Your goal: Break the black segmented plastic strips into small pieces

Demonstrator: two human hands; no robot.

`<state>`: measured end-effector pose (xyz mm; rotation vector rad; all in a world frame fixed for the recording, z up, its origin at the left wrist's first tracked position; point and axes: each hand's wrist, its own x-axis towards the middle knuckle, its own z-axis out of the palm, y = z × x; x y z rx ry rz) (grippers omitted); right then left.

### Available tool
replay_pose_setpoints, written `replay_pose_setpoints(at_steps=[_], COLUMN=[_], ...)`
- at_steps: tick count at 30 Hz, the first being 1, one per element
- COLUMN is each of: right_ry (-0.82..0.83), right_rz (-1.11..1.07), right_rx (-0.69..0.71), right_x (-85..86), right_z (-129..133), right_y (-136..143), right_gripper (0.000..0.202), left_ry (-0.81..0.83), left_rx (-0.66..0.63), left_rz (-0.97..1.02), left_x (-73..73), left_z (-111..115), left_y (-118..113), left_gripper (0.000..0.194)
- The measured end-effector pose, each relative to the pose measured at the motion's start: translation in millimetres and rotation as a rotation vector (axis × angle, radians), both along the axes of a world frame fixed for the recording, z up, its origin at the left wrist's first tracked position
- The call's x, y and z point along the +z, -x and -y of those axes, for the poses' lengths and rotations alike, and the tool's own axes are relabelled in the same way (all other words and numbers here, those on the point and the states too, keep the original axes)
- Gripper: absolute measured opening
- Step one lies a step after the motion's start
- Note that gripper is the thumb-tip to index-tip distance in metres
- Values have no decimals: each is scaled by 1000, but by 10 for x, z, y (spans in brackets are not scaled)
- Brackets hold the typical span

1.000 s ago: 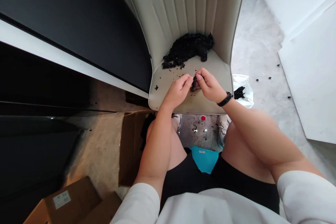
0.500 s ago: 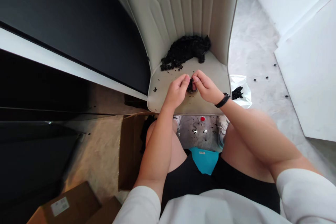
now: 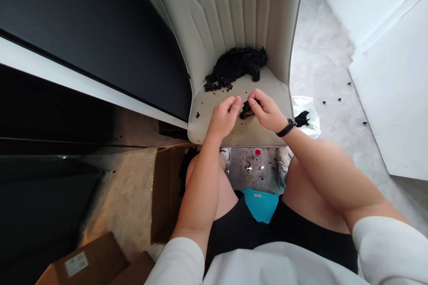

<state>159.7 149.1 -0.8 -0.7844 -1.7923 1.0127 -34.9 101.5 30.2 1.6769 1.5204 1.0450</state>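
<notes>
My right hand (image 3: 268, 110), with a black band at the wrist, pinches a small crumpled black piece (image 3: 246, 111) above the chair seat. To its left, a short gap away, my left hand (image 3: 226, 116) is closed with thumb against fingers; whatever it may hold is hidden. A larger heap of crinkled black material (image 3: 236, 66) lies at the back of the beige padded chair (image 3: 234, 133), against the backrest. Small black scraps are scattered over the seat around both hands.
Right of the chair, a white bag (image 3: 313, 127) holds more black material. An open cardboard box (image 3: 163, 196) stands by my left leg. Beneath the chair's front edge, black bits and a red round thing (image 3: 258, 152) show between my feet. A dark cabinet (image 3: 100, 40) borders the left.
My hands have moved slightly apart. The black piece, between both hands before, now stays with the right hand and shows more of itself.
</notes>
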Motion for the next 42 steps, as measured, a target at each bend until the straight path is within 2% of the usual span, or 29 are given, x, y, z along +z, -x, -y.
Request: replay_pose_setpoints(at_steps=[4, 6, 10, 13, 19, 22, 26, 30, 33, 35, 36, 39, 42], right_ry=[-93, -76, 47, 114, 478, 566, 643, 698, 757, 732, 679, 398, 75], right_rz=[-35, -74, -79, -101, -411, -516, -539, -562, -605, -587, -541, -281, 9], right_rx=[-23, -6, 76, 46, 52, 60, 25, -6, -101, -212, -247, -204, -119], right_x=[8, 6, -13, -24, -70, -91, -115, -208, -303, -344, -354, -346, -306], right_z=[44, 49, 43, 46, -4, -57, -68, -105, -283, -442, -510, -596, -534], right_y=[73, 92, 88, 93, 162, 160, 155, 182, 141, 73, 35, -54, -91], right_gripper=[52, 50, 52, 58, 61, 62, 59, 57, 54, 53, 52, 45, 45], left_ry=[0, 24, 66, 55, 19, 29, 103, 245, 402, 462, 456, 301, 72], left_rx=[-81, -115, -172, -208, -251, -289, -378, -478, -634, -715, -701, -470, -246], left_rz=[-52, -17, 24, -5, -125, -155, -137, -70, -6, 55, 80, 60, -32], left_x=[5, 8, 21, 48, 147, 181, 195, 231, 288, 308, 304, 234, 132], left_z=[11, 2, 9, 30, 58, 67, 58, 55, 116, 175, 197, 197, 111], left_y=[-90, -103, -92, -83, -23, 33, 84, 120, 148, 156, 155, 139, 125], left_gripper=[67, 67, 65, 63, 58, 58, 61, 65, 67, 64, 62, 47, 24])
